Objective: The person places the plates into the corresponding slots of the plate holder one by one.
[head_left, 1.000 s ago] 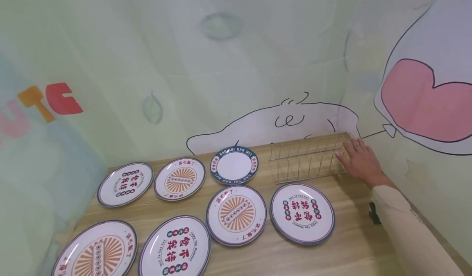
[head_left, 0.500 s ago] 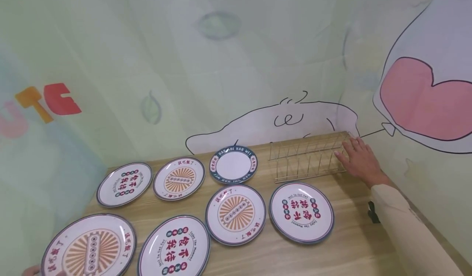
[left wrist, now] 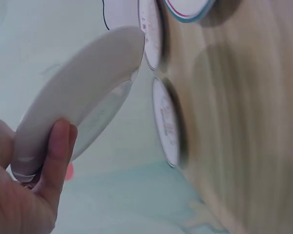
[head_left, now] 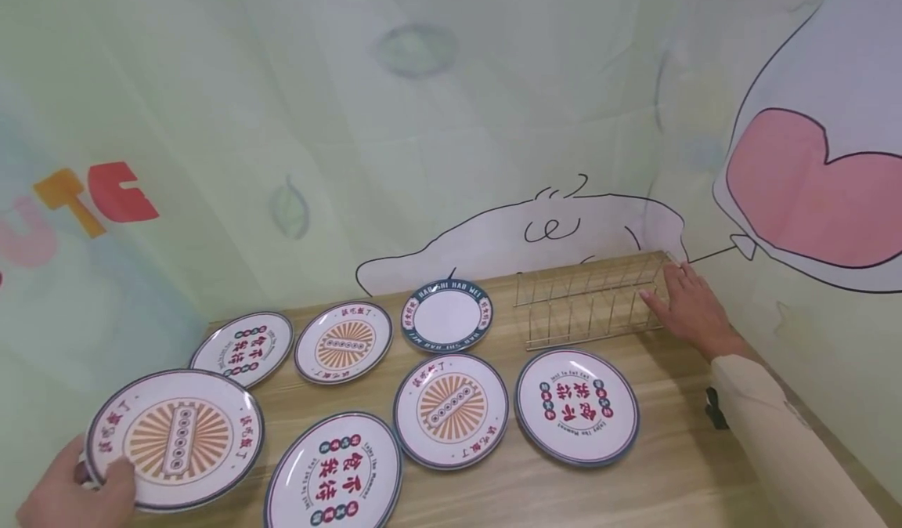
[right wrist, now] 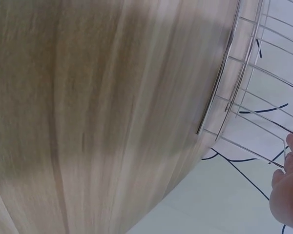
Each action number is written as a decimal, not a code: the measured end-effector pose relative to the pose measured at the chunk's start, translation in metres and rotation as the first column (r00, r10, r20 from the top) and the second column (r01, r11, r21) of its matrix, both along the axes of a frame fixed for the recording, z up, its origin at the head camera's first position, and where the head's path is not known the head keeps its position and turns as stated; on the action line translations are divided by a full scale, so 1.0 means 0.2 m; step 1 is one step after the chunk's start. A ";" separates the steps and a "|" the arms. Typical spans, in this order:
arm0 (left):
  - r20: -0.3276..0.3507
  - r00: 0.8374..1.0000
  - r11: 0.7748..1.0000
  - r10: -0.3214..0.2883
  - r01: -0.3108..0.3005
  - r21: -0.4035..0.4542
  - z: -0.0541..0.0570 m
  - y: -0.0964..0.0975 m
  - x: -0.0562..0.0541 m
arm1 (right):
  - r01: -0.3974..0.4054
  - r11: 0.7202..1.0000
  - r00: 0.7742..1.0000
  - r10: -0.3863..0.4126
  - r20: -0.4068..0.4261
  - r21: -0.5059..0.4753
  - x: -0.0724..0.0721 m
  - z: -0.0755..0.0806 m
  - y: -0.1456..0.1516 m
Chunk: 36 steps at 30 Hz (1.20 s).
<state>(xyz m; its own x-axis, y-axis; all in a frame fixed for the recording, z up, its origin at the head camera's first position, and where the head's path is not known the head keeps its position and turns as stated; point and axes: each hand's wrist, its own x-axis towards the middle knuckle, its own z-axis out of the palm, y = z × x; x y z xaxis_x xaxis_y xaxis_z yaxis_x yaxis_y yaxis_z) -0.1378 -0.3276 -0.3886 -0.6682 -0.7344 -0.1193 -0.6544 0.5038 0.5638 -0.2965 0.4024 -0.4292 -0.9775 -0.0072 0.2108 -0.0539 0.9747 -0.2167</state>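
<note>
Head: left hand [head_left: 76,487] grips round glossy plate [head_left: 178,440].

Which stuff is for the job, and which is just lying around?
For the job: the sunburst plate in the left hand; the wire plate rack at the right hand; probably the six other plates.
Just there: cartoon backdrop; wood-grain table.
</note>
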 end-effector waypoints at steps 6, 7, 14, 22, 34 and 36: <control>-0.167 0.960 0.974 -0.223 0.213 -0.081 0.12 0.16 -0.09 | -0.004 0.999 1.000 0.005 -0.030 0.038 0.01 -0.01 0.01; -0.188 0.948 0.965 -0.257 0.240 -0.106 0.14 0.19 -0.11 | -0.006 0.999 1.000 0.007 -0.030 0.044 0.01 0.00 0.01; -0.272 0.864 0.897 -0.423 0.357 -0.261 0.20 0.41 -0.23 | -0.010 1.000 1.000 0.010 0.000 0.001 0.01 0.02 0.00; -0.370 0.735 0.814 -0.568 0.436 -0.383 0.30 0.66 -0.33 | -0.003 1.000 1.000 0.002 -0.025 -0.016 0.02 0.01 -0.01; -0.460 0.564 0.728 -0.686 0.524 -0.442 0.36 0.92 -0.52 | -0.009 0.999 1.000 0.009 -0.001 -0.037 0.01 0.00 0.00; -0.475 0.529 0.711 -0.703 0.538 -0.453 0.37 0.97 -0.56 | -0.003 0.999 1.000 0.003 0.002 -0.035 0.01 0.00 0.00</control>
<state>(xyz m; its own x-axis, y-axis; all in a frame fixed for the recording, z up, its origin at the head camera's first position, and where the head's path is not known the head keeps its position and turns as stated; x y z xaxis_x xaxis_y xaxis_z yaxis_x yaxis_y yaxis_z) -0.2489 -0.1331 -0.3147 -0.8268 -0.0503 0.5603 0.2952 0.8091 0.5081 -0.2947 0.4023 -0.4288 -0.9779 -0.0031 0.2090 -0.0567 0.9663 -0.2509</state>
